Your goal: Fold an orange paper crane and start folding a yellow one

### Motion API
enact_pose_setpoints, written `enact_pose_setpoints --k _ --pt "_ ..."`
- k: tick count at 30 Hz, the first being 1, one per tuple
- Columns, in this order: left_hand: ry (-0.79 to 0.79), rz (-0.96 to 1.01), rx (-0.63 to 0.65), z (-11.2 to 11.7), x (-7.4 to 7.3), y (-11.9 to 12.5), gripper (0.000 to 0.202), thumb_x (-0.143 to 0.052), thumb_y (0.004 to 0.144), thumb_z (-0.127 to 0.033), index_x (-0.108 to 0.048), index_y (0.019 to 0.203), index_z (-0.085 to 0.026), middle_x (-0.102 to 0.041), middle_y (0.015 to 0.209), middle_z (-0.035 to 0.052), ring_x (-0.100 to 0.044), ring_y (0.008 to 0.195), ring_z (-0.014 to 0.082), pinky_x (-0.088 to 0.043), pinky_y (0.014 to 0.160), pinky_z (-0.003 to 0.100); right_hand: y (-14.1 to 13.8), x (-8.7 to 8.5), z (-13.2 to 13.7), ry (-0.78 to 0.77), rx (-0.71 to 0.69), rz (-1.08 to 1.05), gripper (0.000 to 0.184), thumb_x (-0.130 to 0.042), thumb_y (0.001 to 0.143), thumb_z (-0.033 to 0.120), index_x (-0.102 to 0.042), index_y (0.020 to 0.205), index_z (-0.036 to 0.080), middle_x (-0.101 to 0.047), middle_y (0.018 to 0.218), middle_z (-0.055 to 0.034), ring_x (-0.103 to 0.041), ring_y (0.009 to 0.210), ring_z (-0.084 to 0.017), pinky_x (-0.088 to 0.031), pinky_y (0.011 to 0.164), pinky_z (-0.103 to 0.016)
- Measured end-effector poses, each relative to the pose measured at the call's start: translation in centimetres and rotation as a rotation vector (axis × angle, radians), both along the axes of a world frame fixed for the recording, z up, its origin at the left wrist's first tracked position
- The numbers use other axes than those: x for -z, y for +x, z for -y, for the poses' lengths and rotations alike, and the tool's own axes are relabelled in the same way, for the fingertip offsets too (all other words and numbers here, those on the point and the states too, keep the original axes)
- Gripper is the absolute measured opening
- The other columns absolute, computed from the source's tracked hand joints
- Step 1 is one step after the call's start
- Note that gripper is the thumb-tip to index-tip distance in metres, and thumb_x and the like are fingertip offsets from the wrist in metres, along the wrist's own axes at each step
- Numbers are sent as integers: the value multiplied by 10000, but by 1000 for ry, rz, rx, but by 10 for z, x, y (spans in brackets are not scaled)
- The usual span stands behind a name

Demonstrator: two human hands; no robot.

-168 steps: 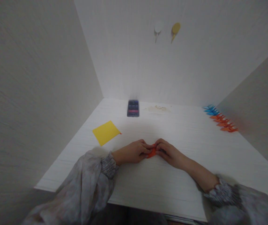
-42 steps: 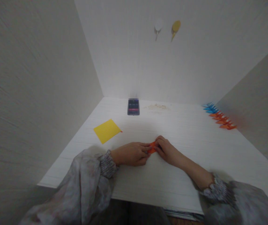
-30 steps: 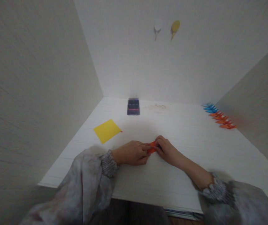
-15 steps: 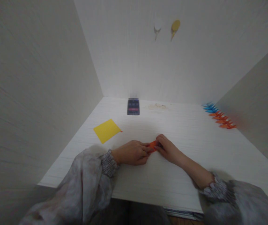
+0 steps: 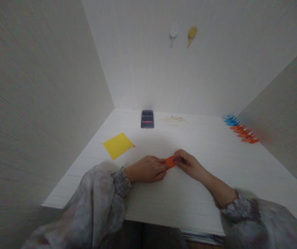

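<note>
A small folded strip of orange paper [image 5: 169,162] lies slanted on the white table between my two hands. My left hand [image 5: 150,169] rests palm down, its fingers holding the paper's left end against the table. At the right end, my right hand [image 5: 186,162] has its thumb and fingertips closed in a pinch on the edge. The fingers cover both ends of the paper, so its exact folds cannot be made out.
Left of my hands lies a yellow paper sheet [image 5: 118,146], an orange bit at its corner. A dark, blurred device [image 5: 147,119] stands near the back wall. Several blue and orange folded paper figures [image 5: 244,133] line the right wall. Two round hooks [image 5: 192,32] hang on the wall.
My right hand has shifted slightly right along the orange paper, and more of its surface shows. The left hand stays nearly in place. The whole view has tilted a little.
</note>
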State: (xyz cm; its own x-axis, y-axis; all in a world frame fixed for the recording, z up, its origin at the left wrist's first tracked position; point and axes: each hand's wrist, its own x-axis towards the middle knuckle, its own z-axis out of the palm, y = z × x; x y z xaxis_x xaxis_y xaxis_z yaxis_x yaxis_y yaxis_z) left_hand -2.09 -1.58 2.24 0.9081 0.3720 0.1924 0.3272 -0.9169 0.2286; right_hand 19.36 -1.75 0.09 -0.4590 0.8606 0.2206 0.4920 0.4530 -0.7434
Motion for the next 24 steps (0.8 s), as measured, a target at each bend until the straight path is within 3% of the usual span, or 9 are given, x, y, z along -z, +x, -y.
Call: enact_pose_setpoints --k 3,7,12,24 --pt "10 -10 15 0 1 -1 273 -324 845 -217 -521 1026 -164 -609 1009 74 -498 1046 177 -389 885 304 2 -4 6 96 -93 -19 164 -402 800 145 -544 874 182 -479 865 -51 -474 736 -142 -408 631 -267" --pt "20 -22 14 0 2 -2 245 -358 830 -213 -540 986 -168 -613 998 77 -494 1052 189 -393 881 314 2 -6 17 258 -280 203 296 -414 794 144 -551 1045 222 -480 926 -77 -456 865 -188 -395 740 -331" --pt "14 -19 20 -1 4 -3 210 -379 819 -207 -571 897 -172 -623 975 67 -518 1018 186 -398 872 308 2 -2 23 380 -273 345 331 -375 831 194 -502 1136 224 -493 865 -83 -446 788 -184 -396 686 -335" --pt "15 26 42 -2 4 -3 209 -388 805 -188 -591 853 -173 -588 1074 55 -495 1056 159 -387 868 275 -3 -5 24 333 -230 396 272 -375 831 182 -589 999 200 -509 800 -70 -447 746 -183 -380 676 -332"
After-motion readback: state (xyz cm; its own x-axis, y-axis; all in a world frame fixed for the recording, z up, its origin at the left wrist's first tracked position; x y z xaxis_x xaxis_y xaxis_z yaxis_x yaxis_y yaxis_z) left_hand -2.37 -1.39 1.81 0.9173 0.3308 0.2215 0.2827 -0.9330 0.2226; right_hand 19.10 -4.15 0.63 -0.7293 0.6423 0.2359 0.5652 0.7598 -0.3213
